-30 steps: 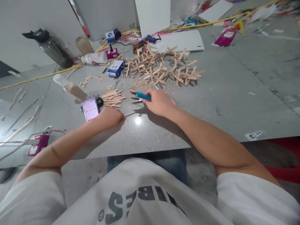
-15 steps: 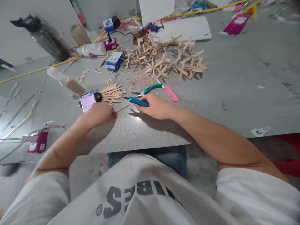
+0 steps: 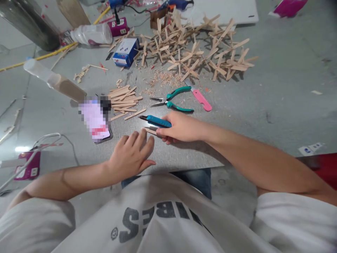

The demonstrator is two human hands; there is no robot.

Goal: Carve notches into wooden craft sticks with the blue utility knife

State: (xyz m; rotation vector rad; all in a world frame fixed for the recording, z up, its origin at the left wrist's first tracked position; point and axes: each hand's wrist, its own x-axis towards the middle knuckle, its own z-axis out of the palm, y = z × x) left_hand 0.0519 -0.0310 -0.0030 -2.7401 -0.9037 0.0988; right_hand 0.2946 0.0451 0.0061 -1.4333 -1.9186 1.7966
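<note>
In the head view, my right hand point(image 3: 176, 127) grips a blue utility knife point(image 3: 158, 121), its blade end pointing left. Just below the knife, a thin wooden stick point(image 3: 151, 131) runs from under my right fingers toward my left hand point(image 3: 133, 153). That left hand has its fingers spread, with one fingertip at the stick's end; whether it touches is unclear. Flat wooden sticks point(image 3: 122, 100) lie in a loose pile beyond my left hand. Green-handled pliers point(image 3: 171, 99) rest with jaws apart, beside a pink folding knife point(image 3: 202, 99).
Crossed-stick pieces point(image 3: 195, 52) form a heap at the back, with wood shavings point(image 3: 164, 80) before it. A phone point(image 3: 94, 119) lies left of the stick pile. Behind stand a blue-white box point(image 3: 126, 52) and a plastic bottle point(image 3: 92, 34). A cable point(image 3: 65, 137) curls at left.
My left hand has come nearer my body and right, going from closed around a stick to spread fingers. The knife stays in my right hand. The view has shifted closer to the table.
</note>
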